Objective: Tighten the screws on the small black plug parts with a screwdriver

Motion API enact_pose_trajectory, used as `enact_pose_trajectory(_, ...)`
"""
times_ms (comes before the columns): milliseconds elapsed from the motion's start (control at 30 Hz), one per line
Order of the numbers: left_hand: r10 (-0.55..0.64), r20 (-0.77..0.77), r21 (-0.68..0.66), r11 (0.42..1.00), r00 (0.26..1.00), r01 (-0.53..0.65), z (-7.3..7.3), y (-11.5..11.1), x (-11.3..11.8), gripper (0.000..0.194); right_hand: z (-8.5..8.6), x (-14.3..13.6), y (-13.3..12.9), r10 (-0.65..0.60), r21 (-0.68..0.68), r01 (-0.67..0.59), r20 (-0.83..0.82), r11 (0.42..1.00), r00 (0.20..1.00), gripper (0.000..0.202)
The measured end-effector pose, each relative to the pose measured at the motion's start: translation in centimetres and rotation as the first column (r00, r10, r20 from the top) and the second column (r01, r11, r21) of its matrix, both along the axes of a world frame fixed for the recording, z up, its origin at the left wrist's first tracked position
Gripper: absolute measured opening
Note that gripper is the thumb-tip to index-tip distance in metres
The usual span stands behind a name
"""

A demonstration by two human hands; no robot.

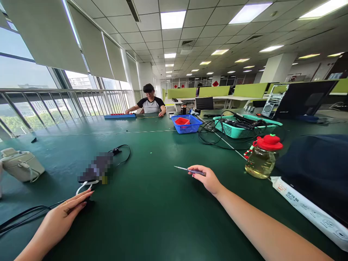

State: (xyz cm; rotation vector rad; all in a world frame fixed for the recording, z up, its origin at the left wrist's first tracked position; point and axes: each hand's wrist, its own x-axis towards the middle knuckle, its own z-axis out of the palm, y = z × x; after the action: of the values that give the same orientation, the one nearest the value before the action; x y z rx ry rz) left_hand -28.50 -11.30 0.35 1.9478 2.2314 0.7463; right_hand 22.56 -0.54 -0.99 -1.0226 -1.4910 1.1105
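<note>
Cables point(241, 120) lay tangled in and beside a teal basket point(234, 133), with a blue basket point(187, 129) to its left and, nearer, 1 red-lidded jar point(259, 165) of pale liquid. 1 co-worker point(152, 105) sat at the far side of the green tabletop point(152, 224). The right hand point(208, 179) reached in, forearm point(247, 214) slanting, fingers point(200, 168) pinching a slender pointed tool point(189, 170) above the tabletop, its tip aimed left. The left hand point(59, 217) was stretched low beside a white cable point(82, 187) and dark device point(96, 166), fingers straight and close together; whether they touched the cable, I couldn't tell.
</note>
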Motion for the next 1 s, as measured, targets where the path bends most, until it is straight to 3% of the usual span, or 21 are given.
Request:
enact_pose_trajectory(267,0.039,-0.057,0.021,0.999,0.998,-0.038,-0.4,-0.5,-0.3,0.052,0.1,0.0,0.0,0.007,-0.007,-0.006,0.018,1.0,1.0,0.026)
enact_pose_trajectory(500,-0.007,-0.037,0.061,0.998,0.999,0.009,-0.7,-0.6,-0.6,0.05,0.1,0.0,-0.1,0.007,-0.008,-0.007,0.022,1.0,1.0,0.026)
enact_pose_trajectory(1000,-0.059,0.001,0.091,0.994,0.998,0.058,0.6,-1.2,0.7,0.055,-0.3,0.1,0.0,0.02,-0.016,-0.02,0.001,1.0,1.0,0.028)
